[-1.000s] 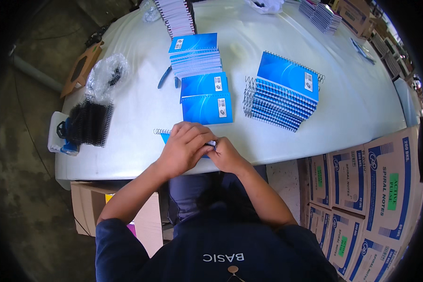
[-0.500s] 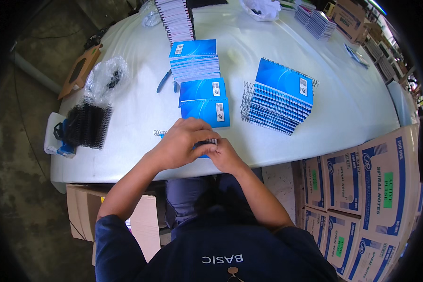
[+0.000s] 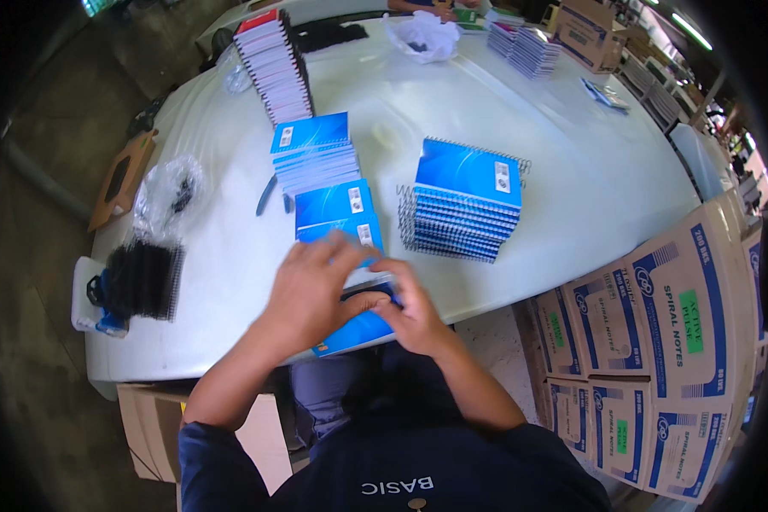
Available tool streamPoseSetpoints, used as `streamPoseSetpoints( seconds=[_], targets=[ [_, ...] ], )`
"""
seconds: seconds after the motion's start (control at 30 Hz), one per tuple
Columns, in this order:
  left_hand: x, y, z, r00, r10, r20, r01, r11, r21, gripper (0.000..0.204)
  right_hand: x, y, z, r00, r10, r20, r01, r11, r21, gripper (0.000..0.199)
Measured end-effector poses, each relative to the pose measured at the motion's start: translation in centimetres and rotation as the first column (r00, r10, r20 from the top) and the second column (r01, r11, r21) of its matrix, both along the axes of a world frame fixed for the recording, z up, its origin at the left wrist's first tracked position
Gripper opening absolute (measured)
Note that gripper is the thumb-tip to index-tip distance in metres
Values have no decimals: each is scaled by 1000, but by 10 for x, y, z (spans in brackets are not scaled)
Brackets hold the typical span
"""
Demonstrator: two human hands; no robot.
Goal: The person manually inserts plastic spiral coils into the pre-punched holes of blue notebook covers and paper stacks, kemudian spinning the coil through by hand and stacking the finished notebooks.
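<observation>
Both hands meet at the near table edge over a blue-covered notebook (image 3: 354,334). My left hand (image 3: 311,288) lies across it, thumb pressed at its upper edge, its other fingers bent and blurred by motion. From the right, my right hand (image 3: 416,314) grips the same notebook, thumb toward the left thumb. Much of the notebook is hidden under the hands. Just beyond lie loose blue notebooks (image 3: 328,205), partly overlapping, and behind them a stack of blue notebooks (image 3: 313,135). Farther right stands a stack of spiral-bound blue notebooks (image 3: 465,175) with coil ends sticking out.
Blue-handled pliers (image 3: 266,195) lie left of the stack. Black spiral coils (image 3: 149,280) and a clear plastic bag (image 3: 169,198) are at the left. A tall notebook stack (image 3: 273,68) and a white bag (image 3: 422,37) stand farther back. Printed cartons (image 3: 687,316) are piled at the right.
The view has shifted, so the table things appear lower and more to the left. More of the held notebook's blue cover shows below my hands. My left fingers have lifted slightly and spread.
</observation>
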State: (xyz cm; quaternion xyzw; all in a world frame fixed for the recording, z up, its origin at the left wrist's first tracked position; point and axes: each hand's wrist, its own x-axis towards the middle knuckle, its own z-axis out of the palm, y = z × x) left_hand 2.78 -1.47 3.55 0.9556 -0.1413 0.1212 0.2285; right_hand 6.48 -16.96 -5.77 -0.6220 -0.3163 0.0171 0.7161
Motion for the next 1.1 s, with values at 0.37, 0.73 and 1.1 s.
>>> streamPoseSetpoints(
  seconds=[0.37,0.73,1.1],
  targets=[
    [126,-45,-42,846,-151,512,270,949,-165,37,115,-128,18,914,-317,252,323,946,18,41],
    [137,-74,-58,913,403,66,-119,418,-900,24,105,-69,12,754,-646,119,645,763,48,50],
    [49,81,-83,959,285,10,-282,953,-108,38,16,-52,-27,841,-418,344,468,881,-73,39]
  ],
)
